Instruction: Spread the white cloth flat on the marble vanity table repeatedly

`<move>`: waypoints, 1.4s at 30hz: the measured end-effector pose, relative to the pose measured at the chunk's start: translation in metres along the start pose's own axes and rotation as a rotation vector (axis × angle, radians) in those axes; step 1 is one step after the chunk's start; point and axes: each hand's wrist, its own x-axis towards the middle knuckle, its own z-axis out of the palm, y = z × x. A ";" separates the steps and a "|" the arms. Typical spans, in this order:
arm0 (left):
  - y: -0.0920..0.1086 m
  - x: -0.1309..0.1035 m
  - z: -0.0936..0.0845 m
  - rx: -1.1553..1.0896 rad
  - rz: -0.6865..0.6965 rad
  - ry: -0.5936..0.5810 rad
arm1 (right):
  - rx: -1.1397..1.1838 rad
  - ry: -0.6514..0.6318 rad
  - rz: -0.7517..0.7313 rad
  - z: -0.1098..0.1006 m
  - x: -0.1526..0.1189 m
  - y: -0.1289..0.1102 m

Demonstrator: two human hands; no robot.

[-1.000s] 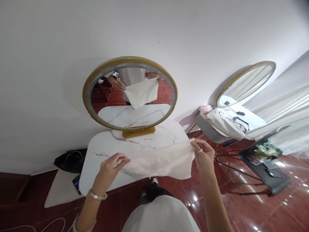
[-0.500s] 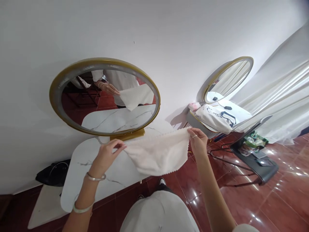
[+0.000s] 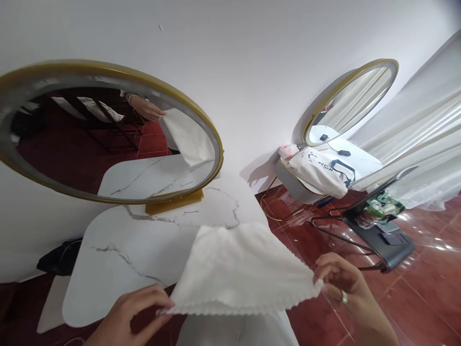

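Observation:
A white cloth with scalloped edges is stretched between my two hands. My left hand pinches its near left corner between thumb and fingertips. At the opposite side, my right hand, wearing a ring, grips the near right corner. The far part of the cloth spreads over the front of a white marble-patterned table; whether it rests on the surface I cannot tell. A round gold-framed mirror stands on the table and reflects a hand and the cloth.
To the right, a second round mirror stands over a small table with a white printed bag. A black chair holds a green package and a phone. White curtains hang beyond. A black bag is at left.
Both hands have drawn down toward my body with the cloth. The cloth was hanging below the hands and now extends forward from them toward the table. The view has shifted right.

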 end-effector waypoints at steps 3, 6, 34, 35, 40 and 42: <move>0.001 0.003 0.000 -0.051 -0.050 -0.035 | 0.046 0.008 0.032 -0.010 0.012 -0.001; -0.001 0.032 0.002 -0.013 -0.107 -0.006 | 0.104 0.053 0.116 -0.008 0.057 0.003; -0.128 0.332 0.114 0.691 -0.424 0.429 | -1.285 -0.347 -0.268 0.120 0.343 0.181; -0.131 0.344 0.109 0.683 -0.458 0.432 | -1.340 -0.341 -0.290 0.124 0.352 0.183; -0.151 0.387 0.083 0.593 -0.424 0.396 | -1.378 -0.344 -0.376 0.139 0.405 0.180; -0.157 0.392 0.080 0.576 -0.397 0.400 | -1.355 -0.332 -0.378 0.142 0.415 0.180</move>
